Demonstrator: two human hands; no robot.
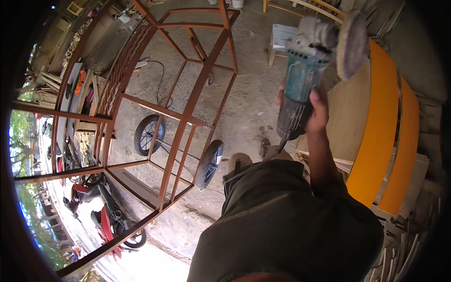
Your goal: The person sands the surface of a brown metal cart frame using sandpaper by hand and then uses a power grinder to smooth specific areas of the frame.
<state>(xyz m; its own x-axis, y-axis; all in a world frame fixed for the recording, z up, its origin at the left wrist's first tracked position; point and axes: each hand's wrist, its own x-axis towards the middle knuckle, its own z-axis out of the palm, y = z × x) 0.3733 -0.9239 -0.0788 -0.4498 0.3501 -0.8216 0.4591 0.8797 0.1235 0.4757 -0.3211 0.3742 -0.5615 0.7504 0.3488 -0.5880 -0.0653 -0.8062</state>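
My right hand (317, 113) is raised at the right of centre, its fingers wrapped round the dark body of an angle grinder (300, 77). The grinder is teal and black with a dusty grey gear head, and it stands nearly upright. A round, pale, worn buffing pad (351, 44) is fitted to the head, facing right. From the lower end of the tool a dark cord (283, 143) runs down towards my legs. My left hand is out of the picture.
A brown metal frame (188, 108) with spoked wheels (149, 135) stands at the left. Curved yellow-orange panels (376, 127) and a plywood sheet (345, 110) lean close on my right. Beyond the grinder is a pale wooden stool (281, 37). Red motorcycles (107, 221) are parked outside, lower left.
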